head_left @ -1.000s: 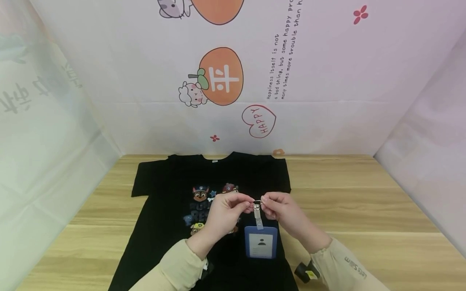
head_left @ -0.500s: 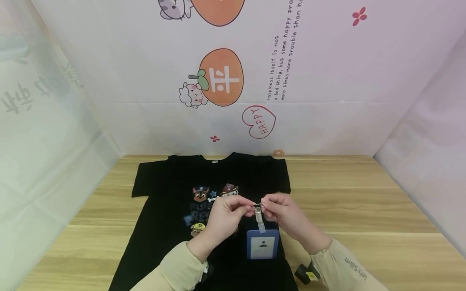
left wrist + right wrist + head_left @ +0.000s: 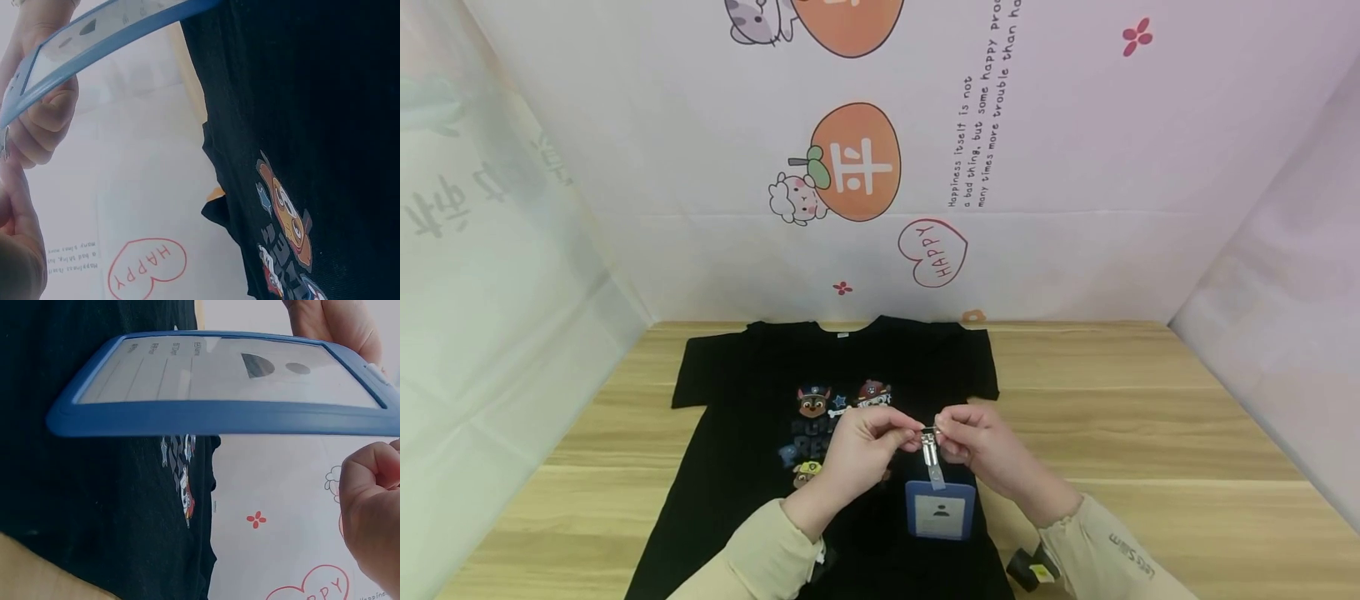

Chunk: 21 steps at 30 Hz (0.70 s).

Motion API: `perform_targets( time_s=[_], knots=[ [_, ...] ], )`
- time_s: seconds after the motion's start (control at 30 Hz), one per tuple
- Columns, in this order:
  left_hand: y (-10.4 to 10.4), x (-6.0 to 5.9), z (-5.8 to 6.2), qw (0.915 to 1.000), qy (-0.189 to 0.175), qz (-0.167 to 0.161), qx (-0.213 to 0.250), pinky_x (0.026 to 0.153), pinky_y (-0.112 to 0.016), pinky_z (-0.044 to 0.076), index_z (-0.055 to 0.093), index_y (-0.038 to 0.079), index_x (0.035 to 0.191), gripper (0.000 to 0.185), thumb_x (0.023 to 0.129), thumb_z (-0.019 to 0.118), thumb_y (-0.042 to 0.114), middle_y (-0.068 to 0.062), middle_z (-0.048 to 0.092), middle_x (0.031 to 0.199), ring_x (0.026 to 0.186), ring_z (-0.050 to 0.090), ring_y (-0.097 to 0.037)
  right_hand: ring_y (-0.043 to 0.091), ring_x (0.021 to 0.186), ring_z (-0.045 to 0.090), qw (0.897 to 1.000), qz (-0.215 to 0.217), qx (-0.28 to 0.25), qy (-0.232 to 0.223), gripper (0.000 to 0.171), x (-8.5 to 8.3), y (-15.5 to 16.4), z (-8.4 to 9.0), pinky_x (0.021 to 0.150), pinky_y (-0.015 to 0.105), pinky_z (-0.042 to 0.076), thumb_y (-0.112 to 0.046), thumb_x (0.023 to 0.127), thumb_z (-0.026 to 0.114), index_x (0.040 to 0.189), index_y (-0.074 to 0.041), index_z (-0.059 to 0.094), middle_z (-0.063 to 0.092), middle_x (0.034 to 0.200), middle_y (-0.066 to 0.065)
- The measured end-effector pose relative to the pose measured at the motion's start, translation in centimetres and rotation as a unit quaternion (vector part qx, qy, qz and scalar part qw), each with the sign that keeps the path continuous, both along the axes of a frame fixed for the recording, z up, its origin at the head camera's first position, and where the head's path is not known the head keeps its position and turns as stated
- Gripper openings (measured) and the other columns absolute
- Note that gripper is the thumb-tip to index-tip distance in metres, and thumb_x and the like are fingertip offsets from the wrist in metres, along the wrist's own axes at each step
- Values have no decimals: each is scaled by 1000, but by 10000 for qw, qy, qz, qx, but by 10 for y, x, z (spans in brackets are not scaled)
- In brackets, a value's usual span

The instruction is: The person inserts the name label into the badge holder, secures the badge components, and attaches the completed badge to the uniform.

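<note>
Both hands are pinching the metal clip (image 3: 929, 439) above the black T-shirt (image 3: 752, 392): left hand (image 3: 867, 446) and right hand (image 3: 981, 446) grasping it; the blue badge holder (image 3: 938, 510) is hanging below the clip.

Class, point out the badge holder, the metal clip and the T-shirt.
badge holder (image 3: 940, 510), head view, middle of its blue frame.
metal clip (image 3: 929, 446), head view, its silver body.
T-shirt (image 3: 752, 367), head view, bare black chest fabric.
</note>
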<state>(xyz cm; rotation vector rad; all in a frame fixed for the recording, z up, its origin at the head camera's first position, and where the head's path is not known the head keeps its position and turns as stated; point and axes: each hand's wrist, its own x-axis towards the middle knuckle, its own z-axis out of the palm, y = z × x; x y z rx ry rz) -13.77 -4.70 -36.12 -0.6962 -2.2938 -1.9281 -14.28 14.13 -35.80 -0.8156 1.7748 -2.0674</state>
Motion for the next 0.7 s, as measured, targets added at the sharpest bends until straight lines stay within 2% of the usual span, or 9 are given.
perform_targets(
  time_s=[0.2,0.33,0.57,0.7],
  knots=[
    [-2,1,0,10000,-15,-84,37,68,-22,56,70,-7,86,10,86,60,-8,-22,70,85,71,67,-7,7,54,32,9998,72,-33,-175,36,0,-1,-2,52,27,19,-4,100,38,71,-15,56,41,62,-9],
    [-2,0,-1,9998,-60,-166,63,69,-21,56,69,-8,90,10,87,60,-7,-23,70,87,73,68,-9,5,54,33,9990,-103,107,-414,38,1,-3,0,51,22,23,-5,101,36,69,-16,54,40,61,-9],
    [-4,1,-1,9994,-29,-207,-288,67,-21,55,70,-2,100,15,91,59,1,-17,71,95,82,70,-18,4,54,35,9962,-437,336,-671,37,2,-4,4,53,19,28,-13,101,39,68,-17,52,41,60,-9],
    [-6,1,-1,9990,113,-340,-276,66,-21,55,70,-2,101,15,89,62,3,-17,71,98,81,69,-15,4,54,35,9956,-472,362,-724,37,2,-4,4,54,19,28,-13,101,39,67,-18,52,41,60,-10]
  ],
)
